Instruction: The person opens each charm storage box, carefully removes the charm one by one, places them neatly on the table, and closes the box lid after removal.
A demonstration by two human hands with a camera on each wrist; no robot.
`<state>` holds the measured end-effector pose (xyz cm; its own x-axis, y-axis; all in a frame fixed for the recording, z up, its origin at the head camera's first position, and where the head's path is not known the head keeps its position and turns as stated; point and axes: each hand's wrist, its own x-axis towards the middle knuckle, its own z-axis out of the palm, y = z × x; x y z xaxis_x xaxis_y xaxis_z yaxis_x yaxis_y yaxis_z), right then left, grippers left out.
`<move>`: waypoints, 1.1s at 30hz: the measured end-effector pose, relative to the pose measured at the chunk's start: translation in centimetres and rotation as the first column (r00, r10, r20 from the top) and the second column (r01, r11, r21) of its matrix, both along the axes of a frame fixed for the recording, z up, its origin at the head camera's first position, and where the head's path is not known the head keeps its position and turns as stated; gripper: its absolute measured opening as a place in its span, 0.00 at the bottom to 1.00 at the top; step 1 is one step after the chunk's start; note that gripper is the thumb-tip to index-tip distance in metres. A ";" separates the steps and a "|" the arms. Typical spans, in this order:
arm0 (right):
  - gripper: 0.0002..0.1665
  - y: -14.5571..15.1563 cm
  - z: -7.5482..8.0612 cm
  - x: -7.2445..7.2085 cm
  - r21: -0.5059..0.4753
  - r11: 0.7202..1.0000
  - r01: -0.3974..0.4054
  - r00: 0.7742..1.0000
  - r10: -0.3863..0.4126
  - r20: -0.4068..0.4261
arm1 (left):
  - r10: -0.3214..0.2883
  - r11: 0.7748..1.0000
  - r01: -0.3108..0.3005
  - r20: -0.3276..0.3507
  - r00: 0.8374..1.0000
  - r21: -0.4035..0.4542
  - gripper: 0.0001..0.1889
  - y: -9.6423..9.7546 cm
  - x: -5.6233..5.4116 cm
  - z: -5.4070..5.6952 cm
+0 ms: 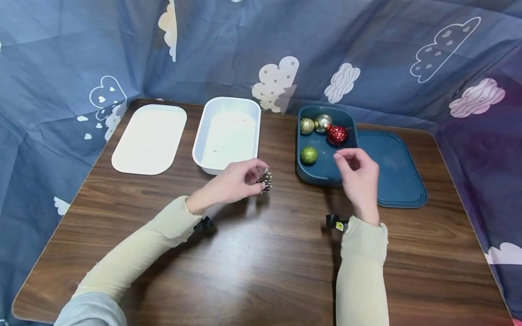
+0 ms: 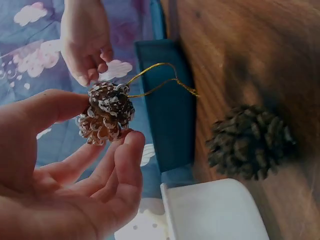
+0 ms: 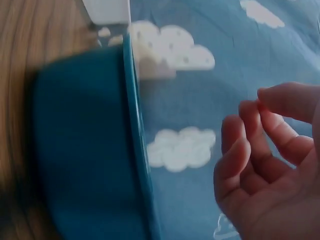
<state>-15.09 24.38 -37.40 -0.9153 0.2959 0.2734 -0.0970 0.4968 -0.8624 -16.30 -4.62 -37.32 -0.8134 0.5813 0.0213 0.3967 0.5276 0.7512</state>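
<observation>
White-tipped brown pinecone (image 2: 107,112), gold cord (image 2: 187,89), above table (image 1: 244,276).

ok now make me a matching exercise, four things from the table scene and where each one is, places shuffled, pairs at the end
Things:
1. frosted pine cone
2. red ball
3. blue lid
4. white lid

Places:
A. on the table, right of the blue box
B. on the table, left of the white box
C. held by the left hand
D. inside the blue box

Pairs: 1-C, 2-D, 3-A, 4-B
</observation>
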 end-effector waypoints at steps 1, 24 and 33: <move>0.15 0.5 -0.1 0.0 -0.016 1.000 0.026 1.000 -0.026 0.001 | -0.010 1.000 0.010 -0.007 1.000 -0.017 0.21 0.2 0.1 -0.2; 0.18 6.7 -3.0 0.0 -0.284 0.908 0.308 0.932 -0.228 0.282 | -0.057 0.926 0.053 -0.002 0.998 -0.374 0.22 3.1 0.4 -2.3; 0.21 6.7 -3.2 -0.1 -0.261 0.924 0.278 0.926 -0.187 0.327 | -0.051 0.899 0.049 0.008 0.999 -0.435 0.22 3.8 0.1 -2.6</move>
<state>-15.20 31.03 -40.59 -0.8348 0.5353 -0.1284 0.2674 0.1904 -0.9446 -16.18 -0.84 -39.93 -0.7834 0.5732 -0.2402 0.4332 0.7807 0.4503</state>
